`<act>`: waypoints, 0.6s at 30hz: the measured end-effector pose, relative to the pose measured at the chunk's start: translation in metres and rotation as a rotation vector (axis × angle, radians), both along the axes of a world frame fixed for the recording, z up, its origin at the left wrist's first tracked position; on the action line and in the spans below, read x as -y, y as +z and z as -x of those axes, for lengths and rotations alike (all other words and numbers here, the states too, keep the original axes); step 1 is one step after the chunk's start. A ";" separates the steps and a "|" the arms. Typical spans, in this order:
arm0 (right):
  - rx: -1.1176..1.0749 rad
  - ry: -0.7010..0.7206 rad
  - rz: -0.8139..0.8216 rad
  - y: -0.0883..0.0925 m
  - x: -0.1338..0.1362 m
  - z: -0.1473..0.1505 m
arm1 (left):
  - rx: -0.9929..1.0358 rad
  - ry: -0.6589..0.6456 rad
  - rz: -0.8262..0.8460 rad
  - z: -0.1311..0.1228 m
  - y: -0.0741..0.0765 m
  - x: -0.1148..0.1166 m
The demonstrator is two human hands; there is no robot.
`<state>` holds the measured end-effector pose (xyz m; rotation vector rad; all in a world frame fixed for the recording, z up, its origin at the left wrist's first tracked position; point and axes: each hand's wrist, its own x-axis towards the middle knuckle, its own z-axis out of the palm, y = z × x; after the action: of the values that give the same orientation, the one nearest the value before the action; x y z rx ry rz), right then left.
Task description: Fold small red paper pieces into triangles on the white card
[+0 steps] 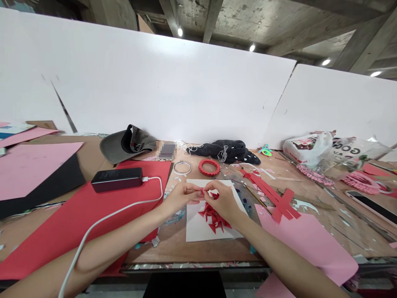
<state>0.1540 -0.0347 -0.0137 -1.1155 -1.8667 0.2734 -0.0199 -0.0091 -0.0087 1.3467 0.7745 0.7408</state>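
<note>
My left hand (pixel 181 196) and my right hand (pixel 220 203) meet above a white card (pixel 195 227), their fingertips pinching a small folded piece of red paper (pixel 202 192). Directly under my right hand, a cluster of folded, pointed red paper pieces (pixel 214 217) lies on the card. It looks joined into one shape, though my fingers hide its upper part. Both forearms reach in from the bottom of the view.
A black power bank (pixel 117 179) with a white cable lies on a red sheet (pixel 142 176). Beyond stand a red paper ring (pixel 209 167), a thin metal hoop (pixel 182 167), a grey cap (pixel 127 144) and dark cloth (pixel 225 151). Red strips (pixel 273 194) and pink sheets (pixel 307 244) lie rightward.
</note>
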 end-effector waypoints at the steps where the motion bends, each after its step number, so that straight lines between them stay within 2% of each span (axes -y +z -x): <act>1: 0.021 0.009 -0.025 0.000 0.000 0.000 | 0.024 0.009 0.025 0.000 0.001 0.001; 5: -0.006 0.083 -0.048 -0.001 0.002 0.002 | 0.126 0.051 0.119 0.001 0.003 0.002; 13: -0.066 0.145 -0.095 -0.003 -0.003 -0.003 | 0.288 0.040 0.189 0.001 0.011 0.004; 16: -0.116 0.175 -0.046 0.002 -0.002 -0.003 | 0.244 0.003 0.142 0.002 0.011 0.003; 18: -0.156 0.189 0.044 0.006 -0.002 -0.003 | 0.188 -0.030 0.094 0.003 0.009 0.001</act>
<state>0.1571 -0.0329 -0.0077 -0.9198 -1.8349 0.4975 -0.0226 -0.0103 0.0008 1.1827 0.6310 0.7857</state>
